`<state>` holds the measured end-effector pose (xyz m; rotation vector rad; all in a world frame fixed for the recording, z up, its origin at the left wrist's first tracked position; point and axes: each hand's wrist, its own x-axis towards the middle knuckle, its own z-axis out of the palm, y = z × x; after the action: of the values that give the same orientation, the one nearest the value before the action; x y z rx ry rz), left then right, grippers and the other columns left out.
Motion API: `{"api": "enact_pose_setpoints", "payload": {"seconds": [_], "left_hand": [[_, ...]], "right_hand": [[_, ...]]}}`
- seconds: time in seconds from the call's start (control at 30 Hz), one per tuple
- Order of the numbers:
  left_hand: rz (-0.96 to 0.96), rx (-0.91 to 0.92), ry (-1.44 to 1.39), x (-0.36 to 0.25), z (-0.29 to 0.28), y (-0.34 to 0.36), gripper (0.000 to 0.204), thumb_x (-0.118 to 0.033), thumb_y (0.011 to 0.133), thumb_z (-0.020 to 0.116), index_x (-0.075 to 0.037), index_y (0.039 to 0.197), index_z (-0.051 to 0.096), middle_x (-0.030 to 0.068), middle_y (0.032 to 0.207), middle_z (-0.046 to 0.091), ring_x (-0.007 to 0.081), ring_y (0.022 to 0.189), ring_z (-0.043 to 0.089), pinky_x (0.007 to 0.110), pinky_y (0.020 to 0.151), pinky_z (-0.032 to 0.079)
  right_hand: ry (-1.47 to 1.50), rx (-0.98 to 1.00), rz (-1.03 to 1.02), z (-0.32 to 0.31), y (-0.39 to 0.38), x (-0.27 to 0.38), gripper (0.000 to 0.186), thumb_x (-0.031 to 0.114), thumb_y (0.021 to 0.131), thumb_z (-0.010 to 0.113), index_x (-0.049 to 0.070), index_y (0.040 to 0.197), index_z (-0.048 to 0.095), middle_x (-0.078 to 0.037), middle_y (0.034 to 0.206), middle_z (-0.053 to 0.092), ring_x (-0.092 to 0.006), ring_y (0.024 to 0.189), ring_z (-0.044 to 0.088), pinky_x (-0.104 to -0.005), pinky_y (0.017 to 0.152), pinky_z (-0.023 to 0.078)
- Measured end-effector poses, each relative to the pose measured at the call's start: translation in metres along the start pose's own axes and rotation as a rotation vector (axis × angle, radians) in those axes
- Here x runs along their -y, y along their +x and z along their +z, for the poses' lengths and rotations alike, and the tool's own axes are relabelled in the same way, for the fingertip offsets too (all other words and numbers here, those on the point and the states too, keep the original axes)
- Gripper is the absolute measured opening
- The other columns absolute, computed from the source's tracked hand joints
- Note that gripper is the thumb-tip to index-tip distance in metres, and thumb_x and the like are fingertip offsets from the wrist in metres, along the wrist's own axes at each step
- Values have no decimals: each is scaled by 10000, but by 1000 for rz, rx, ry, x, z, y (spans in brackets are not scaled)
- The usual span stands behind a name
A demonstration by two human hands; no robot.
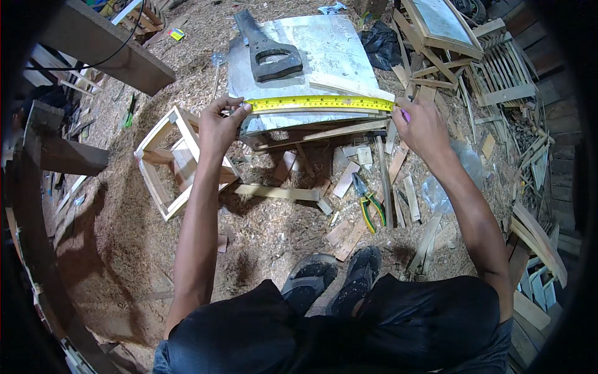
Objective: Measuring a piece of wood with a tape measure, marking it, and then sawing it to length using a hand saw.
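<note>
Tape measure (321, 104), spanned crosswise.
Left hand (219, 129), right hand (426, 129) each grip a visible end; long axis between, neither nearer.

saw (265, 47) blocking left of board (339, 47), room lying far right, tape measure (321, 103) barring near edge, frame (187, 132) crowding left forearm (200, 224)
</note>
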<state>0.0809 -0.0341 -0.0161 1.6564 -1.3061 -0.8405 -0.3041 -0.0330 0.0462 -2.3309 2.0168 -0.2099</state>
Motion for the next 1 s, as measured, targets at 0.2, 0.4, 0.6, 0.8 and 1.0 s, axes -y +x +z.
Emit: {"api": "enact_pose_setpoints", "payload": {"seconds": [0.2, 0.4, 0.6, 0.8, 1.0], "left_hand": [[-96, 5, -125, -4, 0, 1, 242, -133, 861, 785, 4, 1054, 733, 54, 850, 706, 57, 652, 581, 218, 548, 432], [-69, -8, -88, 2, 0, 1, 243, -134, 851, 792, 1, 1046, 740, 73, 882, 716, 81, 702, 610, 227, 600, 466], [-58, -20, -86, 0, 1, -1, 250, -127, 847, 792, 9, 1051, 741, 88, 900, 713, 96, 761, 625, 239, 663, 499], [-48, -16, -104, -2, 2, -3, 232, -116, 859, 781, 20, 1043, 741, 84, 909, 715, 98, 775, 627, 242, 673, 506], [-25, -30, -174, 0, 3, -3, 219, -118, 862, 782, 15, 1031, 741, 74, 879, 707, 95, 740, 618, 248, 639, 507]], "right_hand": [[-17, -13, -14, 4, -1, -4, 336, 287, 909, 584, 139, 1192, 691, -236, 1043, 632, -411, 1028, 616, -538, 884, 498], [-12, -27, -30, 7, -3, -5, 342, 290, 907, 589, 136, 1199, 678, -223, 1044, 626, -404, 1040, 613, -534, 884, 498], [-17, -49, -32, 11, -3, -9, 336, 293, 910, 592, 140, 1198, 674, -215, 1047, 621, -393, 1031, 618, -522, 872, 505], [-45, -76, -63, 14, -5, -10, 347, 304, 902, 612, 141, 1204, 663, -203, 1071, 613, -391, 1033, 610, -538, 878, 493], [-47, -96, -86, 16, -8, -12, 369, 315, 893, 625, 138, 1216, 644, -178, 1064, 601, -363, 1045, 590, -534, 873, 481]]}}
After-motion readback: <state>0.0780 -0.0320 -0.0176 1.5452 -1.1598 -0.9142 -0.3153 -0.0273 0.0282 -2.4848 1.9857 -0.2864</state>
